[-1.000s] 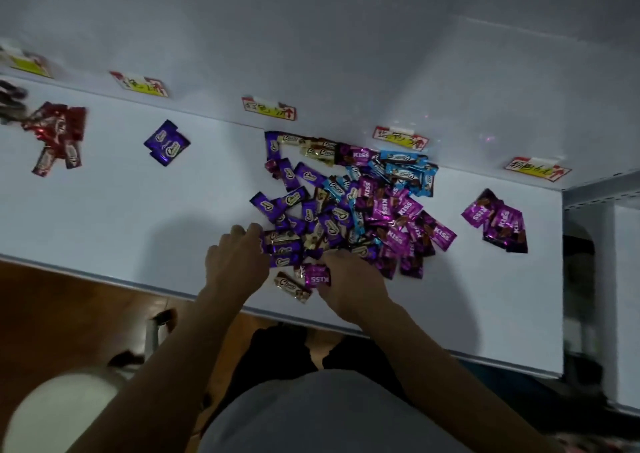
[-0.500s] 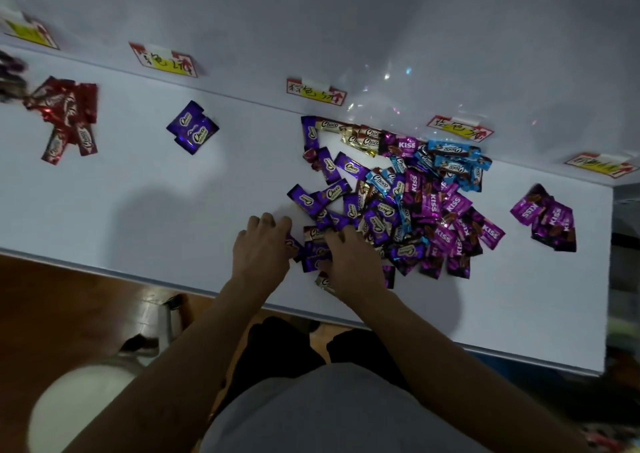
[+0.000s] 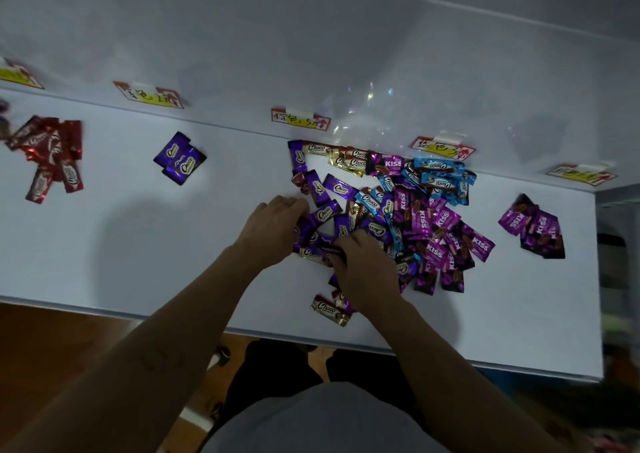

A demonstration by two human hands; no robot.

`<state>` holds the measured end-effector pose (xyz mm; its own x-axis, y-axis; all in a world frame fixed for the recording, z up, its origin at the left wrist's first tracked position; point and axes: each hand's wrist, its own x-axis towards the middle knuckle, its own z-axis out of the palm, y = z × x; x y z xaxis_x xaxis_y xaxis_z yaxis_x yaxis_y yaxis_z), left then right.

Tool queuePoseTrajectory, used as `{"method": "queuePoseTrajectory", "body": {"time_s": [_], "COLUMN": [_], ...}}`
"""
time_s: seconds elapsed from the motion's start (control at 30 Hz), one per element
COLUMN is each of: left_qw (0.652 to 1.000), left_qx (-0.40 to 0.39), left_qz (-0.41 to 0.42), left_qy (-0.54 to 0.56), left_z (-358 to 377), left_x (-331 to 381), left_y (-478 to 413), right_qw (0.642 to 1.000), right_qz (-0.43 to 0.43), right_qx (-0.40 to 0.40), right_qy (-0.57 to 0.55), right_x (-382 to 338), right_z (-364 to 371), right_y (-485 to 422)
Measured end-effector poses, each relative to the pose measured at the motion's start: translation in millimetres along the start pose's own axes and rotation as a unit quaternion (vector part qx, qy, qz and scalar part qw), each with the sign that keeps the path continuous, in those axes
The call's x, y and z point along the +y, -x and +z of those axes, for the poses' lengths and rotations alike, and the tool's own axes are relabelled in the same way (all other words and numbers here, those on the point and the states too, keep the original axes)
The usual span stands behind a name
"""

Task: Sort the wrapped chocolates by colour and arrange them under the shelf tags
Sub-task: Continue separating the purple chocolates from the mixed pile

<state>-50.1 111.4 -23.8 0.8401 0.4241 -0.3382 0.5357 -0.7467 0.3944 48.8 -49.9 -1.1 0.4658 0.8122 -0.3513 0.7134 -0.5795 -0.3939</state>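
Our left hand (image 3: 273, 225) and right hand (image 3: 367, 272) rest with fingers curled on dark purple chocolates (image 3: 325, 212) at the left edge of the mixed pile (image 3: 420, 217). We cannot tell whether either hand pinches one. Just nearer than the pile, a gold chocolate (image 3: 330, 309) lies with its long axis running left to right.

Brown wooden floor (image 3: 52, 341); black trousers (image 3: 277, 373); grey shirt (image 3: 329, 425).

Big pile (image 3: 398, 210) mid shelf (image 3: 138, 244); L pile (image 3: 180, 159), R pile (image 3: 533, 227) flank it; tags (image 3: 300, 120) behind, maybe five.
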Motion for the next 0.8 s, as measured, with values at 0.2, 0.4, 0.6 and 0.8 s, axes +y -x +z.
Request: {"method": "queuePoseTrajectory", "body": {"time_s": [0.2, 0.4, 0.6, 0.8], "left_qw": [0.998, 0.999, 0.977, 0.98], "left_qx": [-0.031, 0.031, -0.073, -0.044], "left_qz": [-0.036, -0.011, 0.17, 0.156], "left_qy": [-0.033, 0.003, -0.105, -0.117], "left_z": [0.7, 2.7, -2.1, -2.9], "left_x": [-9.8, -15.8, -7.9, -8.5], "left_y": [4.1, 22.4, 3.7, -9.4], "right_qw": [0.997, 0.998, 0.998, 0.992], "right_qz": [-0.057, -0.028, 0.023, -0.028], "right_qx": [-0.015, -0.039, -0.046, 0.043], "right_qy": [0.053, 0.026, 0.029, 0.114], "right_x": [-4.2, -9.8, -4.1, 0.4], "right_z": [5.1, 9.6, 3.5, -16.8], "right_y": [-20.8, -23.5, -18.5, -28.7]}}
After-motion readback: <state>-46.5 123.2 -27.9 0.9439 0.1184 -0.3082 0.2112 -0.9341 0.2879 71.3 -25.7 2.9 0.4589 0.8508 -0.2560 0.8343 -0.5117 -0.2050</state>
